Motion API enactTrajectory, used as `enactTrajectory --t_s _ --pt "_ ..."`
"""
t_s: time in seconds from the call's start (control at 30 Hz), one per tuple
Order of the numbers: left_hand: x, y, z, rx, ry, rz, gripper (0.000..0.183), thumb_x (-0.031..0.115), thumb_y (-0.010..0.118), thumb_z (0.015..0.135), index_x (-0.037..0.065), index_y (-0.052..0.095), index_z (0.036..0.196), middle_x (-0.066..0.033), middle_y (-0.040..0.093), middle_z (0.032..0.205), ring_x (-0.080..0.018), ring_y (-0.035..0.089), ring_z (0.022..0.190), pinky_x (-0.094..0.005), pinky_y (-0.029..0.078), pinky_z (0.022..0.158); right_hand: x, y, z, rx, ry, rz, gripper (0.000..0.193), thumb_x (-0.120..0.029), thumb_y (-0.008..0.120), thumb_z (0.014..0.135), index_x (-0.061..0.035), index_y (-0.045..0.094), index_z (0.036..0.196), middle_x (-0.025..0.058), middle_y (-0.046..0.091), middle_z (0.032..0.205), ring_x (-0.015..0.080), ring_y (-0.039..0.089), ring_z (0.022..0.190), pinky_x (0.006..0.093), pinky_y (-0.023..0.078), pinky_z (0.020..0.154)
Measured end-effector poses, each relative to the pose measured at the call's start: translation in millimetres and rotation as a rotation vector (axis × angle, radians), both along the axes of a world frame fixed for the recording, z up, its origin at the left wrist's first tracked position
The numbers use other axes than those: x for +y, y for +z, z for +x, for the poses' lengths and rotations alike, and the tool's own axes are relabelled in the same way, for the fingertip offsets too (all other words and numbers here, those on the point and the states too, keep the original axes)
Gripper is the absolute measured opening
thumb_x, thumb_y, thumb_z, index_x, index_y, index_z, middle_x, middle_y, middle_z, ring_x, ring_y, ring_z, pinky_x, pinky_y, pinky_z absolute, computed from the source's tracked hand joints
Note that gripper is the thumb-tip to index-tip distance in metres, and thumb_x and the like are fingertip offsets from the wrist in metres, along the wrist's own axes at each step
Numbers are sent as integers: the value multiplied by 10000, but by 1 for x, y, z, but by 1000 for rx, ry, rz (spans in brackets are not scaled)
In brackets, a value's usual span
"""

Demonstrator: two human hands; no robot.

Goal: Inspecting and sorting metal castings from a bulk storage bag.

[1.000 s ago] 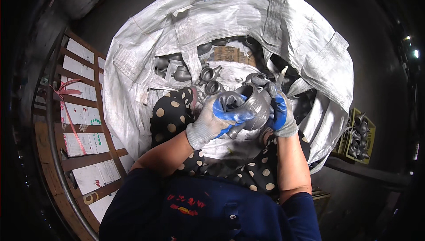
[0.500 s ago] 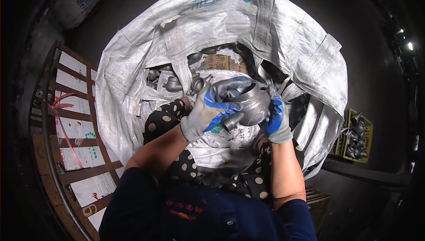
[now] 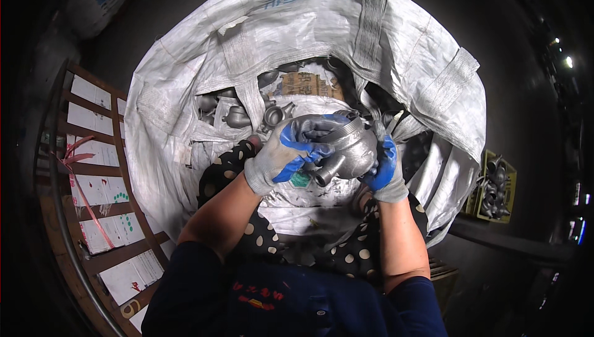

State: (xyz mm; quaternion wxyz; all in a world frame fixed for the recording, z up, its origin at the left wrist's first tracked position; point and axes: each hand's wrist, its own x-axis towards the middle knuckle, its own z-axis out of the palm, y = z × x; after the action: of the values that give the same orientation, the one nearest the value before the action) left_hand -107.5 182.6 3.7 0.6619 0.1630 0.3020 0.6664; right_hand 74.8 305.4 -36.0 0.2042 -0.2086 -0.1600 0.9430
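Between my two gloved hands, above the middle of a big white woven bag, is a rounded grey metal casting (image 3: 351, 151) with a wide threaded neck and a short side spout. My left hand (image 3: 296, 146), in a grey and blue work glove, curls round the neck from the left, with the fingers partly inside or behind its rim. My right hand (image 3: 386, 165), gloved alike, is closed against the right side of the body; its fingertips are partly hidden behind the casting. Just past my left hand lies a similar smaller casting (image 3: 274, 116) with its round opening showing.
The white woven bag (image 3: 297, 30) surrounds my legs with its rim folded outward. More grey castings (image 3: 237, 118) lie in it by a brown cardboard piece (image 3: 307, 84). To the right stands a yellow crate (image 3: 510, 196) of castings; a brown slatted frame (image 3: 120, 145) rises at left.
The casting has turned in my hands: its wide opening faces me less, and the spout points more toward me. My grip stays on it. The whole view has shifted slightly.
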Motion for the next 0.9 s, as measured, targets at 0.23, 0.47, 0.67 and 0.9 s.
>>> enactTrajectory --t_s 0.23,0.47,0.67,0.9 --pt "-6 -1 -2 351 47 71 516 -33 645 726 -20 504 1222 -117 553 1217 -190 547 1104 -291 482 872 -8 12 -14 -159 -159 220 338 -364 484 927 -63 569 1056 -42 416 477 58 348 355 192 295 343" --pt "-4 -24 -7 1369 353 596 243 29 594 810 48 592 1052 -118 615 1028 -176 613 873 -308 547 674 -9 4 -14 -258 -154 448 256 -292 404 964 -93 557 917 -36 435 514 52 348 371 189 260 327" --pt "-5 -10 -9 1585 301 455 422 34 707 620 45 639 1036 -100 599 964 -236 598 918 -318 494 752 -8 7 -14 -283 -174 338 285 -312 409 965 -80 571 928 -44 437 515 51 339 365 185 268 316" --pt "-5 23 -7 724 214 325 551 28 539 821 21 384 1349 -142 398 1390 -235 453 1199 -341 413 953 -5 15 -16 -105 -189 -57 248 -324 461 933 -106 572 975 -11 481 530 81 347 335 199 270 304"
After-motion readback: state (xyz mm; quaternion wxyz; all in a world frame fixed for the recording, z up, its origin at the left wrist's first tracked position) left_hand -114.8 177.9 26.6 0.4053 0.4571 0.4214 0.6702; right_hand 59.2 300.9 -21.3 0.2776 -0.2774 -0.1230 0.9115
